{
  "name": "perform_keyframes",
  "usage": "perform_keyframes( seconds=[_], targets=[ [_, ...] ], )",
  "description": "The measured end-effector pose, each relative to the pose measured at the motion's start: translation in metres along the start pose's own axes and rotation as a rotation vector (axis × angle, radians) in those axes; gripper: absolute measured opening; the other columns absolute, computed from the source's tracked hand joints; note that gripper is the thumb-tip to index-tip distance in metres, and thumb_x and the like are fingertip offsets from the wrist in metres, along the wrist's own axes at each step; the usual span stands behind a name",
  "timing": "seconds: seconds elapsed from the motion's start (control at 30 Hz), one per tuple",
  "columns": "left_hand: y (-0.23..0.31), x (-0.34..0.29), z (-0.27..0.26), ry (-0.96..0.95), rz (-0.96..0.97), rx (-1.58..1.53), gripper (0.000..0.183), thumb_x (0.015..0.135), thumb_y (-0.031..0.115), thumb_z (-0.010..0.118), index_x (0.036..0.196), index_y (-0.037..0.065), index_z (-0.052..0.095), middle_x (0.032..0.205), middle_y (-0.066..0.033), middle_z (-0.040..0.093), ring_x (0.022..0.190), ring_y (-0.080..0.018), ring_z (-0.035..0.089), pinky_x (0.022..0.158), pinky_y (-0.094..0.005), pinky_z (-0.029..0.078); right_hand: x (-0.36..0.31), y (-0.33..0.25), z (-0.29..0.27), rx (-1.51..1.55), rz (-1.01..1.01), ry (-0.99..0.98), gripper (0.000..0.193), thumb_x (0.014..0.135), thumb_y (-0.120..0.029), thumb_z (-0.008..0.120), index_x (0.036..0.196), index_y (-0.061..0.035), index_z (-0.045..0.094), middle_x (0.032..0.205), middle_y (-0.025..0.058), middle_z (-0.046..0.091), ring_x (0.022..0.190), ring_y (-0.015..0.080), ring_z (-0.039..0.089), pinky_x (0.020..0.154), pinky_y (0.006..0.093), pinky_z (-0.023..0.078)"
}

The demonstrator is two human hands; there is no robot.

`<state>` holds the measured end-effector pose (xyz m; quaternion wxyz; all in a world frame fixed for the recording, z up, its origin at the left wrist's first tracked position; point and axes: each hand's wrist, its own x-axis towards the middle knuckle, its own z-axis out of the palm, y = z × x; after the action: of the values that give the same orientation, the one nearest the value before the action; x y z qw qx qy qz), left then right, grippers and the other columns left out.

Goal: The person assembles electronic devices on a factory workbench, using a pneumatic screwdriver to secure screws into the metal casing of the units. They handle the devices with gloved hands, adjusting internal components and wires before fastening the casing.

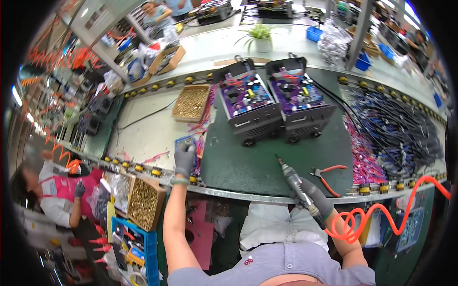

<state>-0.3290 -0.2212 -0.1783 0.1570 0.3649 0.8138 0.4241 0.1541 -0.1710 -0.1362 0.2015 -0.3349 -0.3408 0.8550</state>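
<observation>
My right hand, in a grey glove, is wrapped round an air screwdriver. Its thin bit points up and left over the green work mat. My left hand, gloved as well, is at a small blue tray, fingertips drawn together; anything between them is too small to make out. Beyond the screwdriver stand two opened black device housings, the left housing and the right housing, with purple circuit boards inside. Red-handled cutting pliers lie on the mat beside my right hand.
A cardboard box of brass-coloured screws sits past my left hand. Bundles of black cables fill the right side. An orange coiled air hose loops by my right forearm. At left, a co-worker in a pink apron is close by.
</observation>
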Motion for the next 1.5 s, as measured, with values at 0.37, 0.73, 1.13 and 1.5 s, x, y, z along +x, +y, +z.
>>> perform_keyframes(
  seconds=[0.37,0.73,1.13,1.5],
  targets=[
    [0.121,-0.119,0.145,-0.344,0.608,0.368,0.019,0.084,0.024,0.068,0.1,0.013,0.071,0.095,-0.0099,0.068,0.09,-0.0326,0.063,0.078,-0.0415,0.05,-0.003,0.001,0.0,-0.034,-0.007,-0.005,0.066,0.088,-0.044,0.065,0.135,-0.0034,0.044,0.089,0.007,0.061,0.067,0.0109,0.061,0.059,0.0233,0.052],
    [0.133,-0.101,0.11,-0.628,-0.179,-0.475,0.022,0.096,0.014,0.053,0.106,-0.002,0.063,0.087,-0.0049,0.063,0.067,-0.0073,0.054,0.051,-0.0212,0.042,-0.006,0.007,0.002,-0.168,-0.088,-0.026,0.075,0.086,-0.034,0.068,0.146,-0.0038,0.034,0.088,0.0072,0.059,0.064,0.0107,0.061,0.053,0.0255,0.052],
    [0.112,-0.113,0.084,-0.786,-0.59,-1.238,0.022,0.099,0.028,0.057,0.102,0.007,0.052,0.077,0.001,0.047,0.058,-0.0059,0.042,0.043,-0.0177,0.034,-0.022,-0.012,0.058,-0.276,-0.004,-0.226,0.073,0.078,-0.018,0.065,0.144,-0.0032,0.036,0.085,-0.0009,0.058,0.069,0.0048,0.055,0.055,0.0228,0.046],
    [0.12,-0.115,0.088,-0.741,-0.558,-1.273,0.023,0.1,0.029,0.055,0.092,0.008,0.051,0.065,0.0038,0.043,0.049,-0.006,0.036,0.039,-0.0193,0.031,-0.009,0.0,0.056,-0.961,-0.387,-0.023,0.08,0.076,-0.027,0.072,0.144,-0.003,0.038,0.094,0.0065,0.063,0.077,0.0132,0.063,0.071,0.027,0.051]
  ],
)
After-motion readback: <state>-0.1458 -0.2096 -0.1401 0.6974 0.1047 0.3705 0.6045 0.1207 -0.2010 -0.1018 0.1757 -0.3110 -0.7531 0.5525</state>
